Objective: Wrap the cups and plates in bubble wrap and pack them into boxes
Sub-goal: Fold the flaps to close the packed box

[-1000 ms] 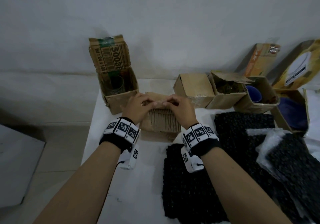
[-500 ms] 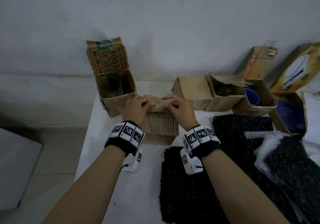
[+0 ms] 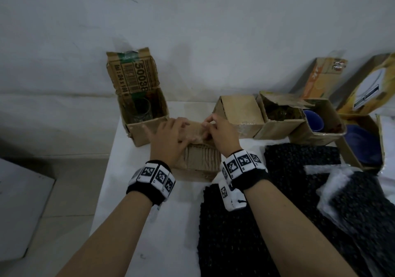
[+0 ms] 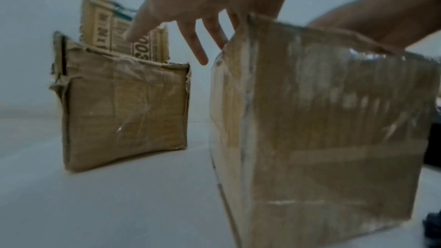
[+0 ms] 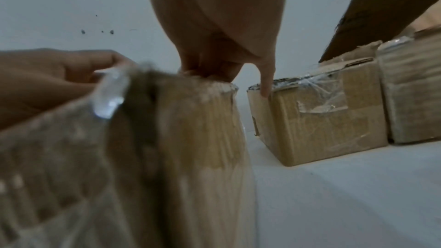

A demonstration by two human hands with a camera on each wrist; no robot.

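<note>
Both hands on the upright box (image 3: 201,159): left hand (image 3: 168,139) flat on top, right hand (image 3: 222,135) pinching its top flap.

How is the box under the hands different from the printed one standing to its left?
The middle box has its top flaps down under both hands; the printed box stands open, flap upright. The printed box shows a glass inside; the middle box's contents are hidden. Both are taped brown cardboard.
</note>
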